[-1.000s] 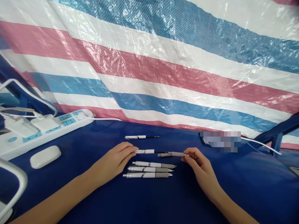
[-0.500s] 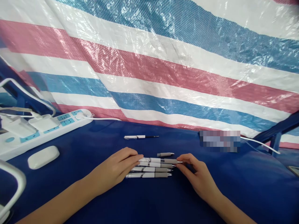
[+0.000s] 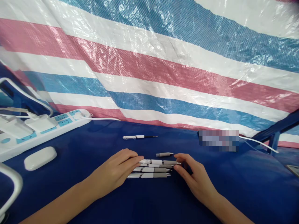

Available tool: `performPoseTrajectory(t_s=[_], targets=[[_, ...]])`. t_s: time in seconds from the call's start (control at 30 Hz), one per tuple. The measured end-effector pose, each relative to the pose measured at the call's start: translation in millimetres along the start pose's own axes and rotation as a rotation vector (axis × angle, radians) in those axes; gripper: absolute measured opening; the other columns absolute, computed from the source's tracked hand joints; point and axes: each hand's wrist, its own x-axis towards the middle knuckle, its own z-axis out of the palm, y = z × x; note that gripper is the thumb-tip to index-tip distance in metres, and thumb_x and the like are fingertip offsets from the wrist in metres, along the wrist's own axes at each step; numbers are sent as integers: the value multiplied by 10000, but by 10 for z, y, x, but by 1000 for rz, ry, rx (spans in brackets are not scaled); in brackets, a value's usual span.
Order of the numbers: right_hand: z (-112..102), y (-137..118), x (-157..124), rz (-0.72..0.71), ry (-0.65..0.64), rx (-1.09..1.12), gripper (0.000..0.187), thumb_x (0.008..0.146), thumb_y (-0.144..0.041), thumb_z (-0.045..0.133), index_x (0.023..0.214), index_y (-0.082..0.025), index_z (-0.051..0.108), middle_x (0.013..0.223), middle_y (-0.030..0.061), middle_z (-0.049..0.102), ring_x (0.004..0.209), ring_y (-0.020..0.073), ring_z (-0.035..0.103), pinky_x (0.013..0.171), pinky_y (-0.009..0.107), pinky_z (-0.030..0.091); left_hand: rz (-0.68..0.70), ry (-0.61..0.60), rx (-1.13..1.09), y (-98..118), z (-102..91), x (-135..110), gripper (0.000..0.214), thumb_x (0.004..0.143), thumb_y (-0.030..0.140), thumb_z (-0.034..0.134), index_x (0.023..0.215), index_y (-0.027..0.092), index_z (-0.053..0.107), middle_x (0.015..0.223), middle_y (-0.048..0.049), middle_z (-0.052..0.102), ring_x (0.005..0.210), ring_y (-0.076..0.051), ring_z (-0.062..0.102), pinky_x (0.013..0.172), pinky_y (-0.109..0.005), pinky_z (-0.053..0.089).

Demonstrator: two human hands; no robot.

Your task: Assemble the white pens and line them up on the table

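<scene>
Several white pens with grey grips lie side by side on the dark blue table. My left hand [image 3: 120, 166] is over their left ends, its fingers together and closed on the end of the uppermost pen [image 3: 154, 162]. Around the tips at the right end is my right hand [image 3: 196, 174], its thumb and index finger apart, with the uppermost pen's tip between them. The lower pens [image 3: 149, 175] lie parallel below. A loose grey grip section [image 3: 164, 154] sits just above the row. Farther back lies a white pen body [image 3: 135, 137] with its dark refill bare.
At the left are a white power strip [image 3: 77, 119] with plugged-in chargers [image 3: 43, 123] and a white rounded case [image 3: 40, 158]. A blurred object [image 3: 218, 141] with a white cable lies at the back right. A striped plastic sheet [image 3: 149, 74] hangs behind the table.
My right thumb and index finger have spread a little wider around the pen tips. The left hand stays on the pens' left ends, and the view has shifted slightly.
</scene>
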Motion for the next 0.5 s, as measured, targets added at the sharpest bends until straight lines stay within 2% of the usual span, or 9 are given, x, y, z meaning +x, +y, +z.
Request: performPoseTrajectory(t_s=[0.07,0.2,0.3,0.43,0.5], targets=[[22,34,-9,1,14,-1,195,921,-317,581,1111,-283,556,923,-10,621,770,154,571,617,251,447,-20,12,-10,-22,9,-9,269,977,138,462,1211,165,592,1012,-58,594,886,-134,594,819,-253,511],[28,54,-14,-100,-14,-22,96,958,-243,517,1029,-282,568,921,-15,613,803,153,565,718,275,447,-34,18,-25,-48,11,-26,260,973,134,474,1200,164,597,1022,-55,593,911,-131,595,849,-245,503],[7,8,6,-132,-28,-49,117,982,-237,467,1025,-273,570,898,-7,606,818,163,561,729,291,442,-41,8,-32,-51,10,-18,255,980,135,461,1194,162,597,1015,-54,591,912,-129,594,847,-245,505],[-14,-37,21,-168,-36,-113,249,1018,-276,372,887,-243,582,751,-5,556,726,168,532,669,299,434,-35,-11,-30,-50,13,-4,257,982,141,457,1197,171,595,1014,-52,590,904,-132,589,836,-256,509],[-9,-18,12,-137,-27,-105,155,1001,-297,433,986,-257,583,819,-2,586,760,167,555,673,291,449,-36,-16,-27,-49,11,-4,260,980,142,460,1199,172,597,1016,-53,594,909,-135,590,838,-259,509]])
